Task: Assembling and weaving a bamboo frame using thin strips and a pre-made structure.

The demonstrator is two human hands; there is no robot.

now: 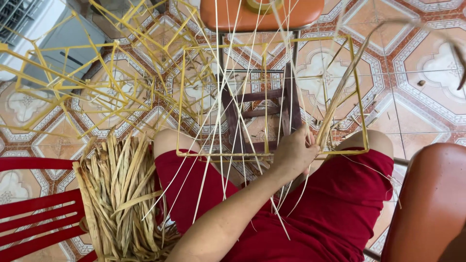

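A square yellow wire frame (359,97) rests across my knees, which are in red shorts (340,194). My left hand (293,153) reaches in from the lower left and is closed around the frame's near bar, where thin pale strands (218,145) cross it. A thicker dried leaf strip (340,92) rises from just beside my fingers, curves up and runs off to the right edge. My right hand is out of sight.
A bundle of dried leaf strips (116,194) lies on a red slatted chair (34,213) at lower left. Several empty yellow frames (97,77) are piled at upper left. A dark wooden stool (262,111) stands under the frame, an orange stool (262,14) beyond, an orange seat (432,204) at right.
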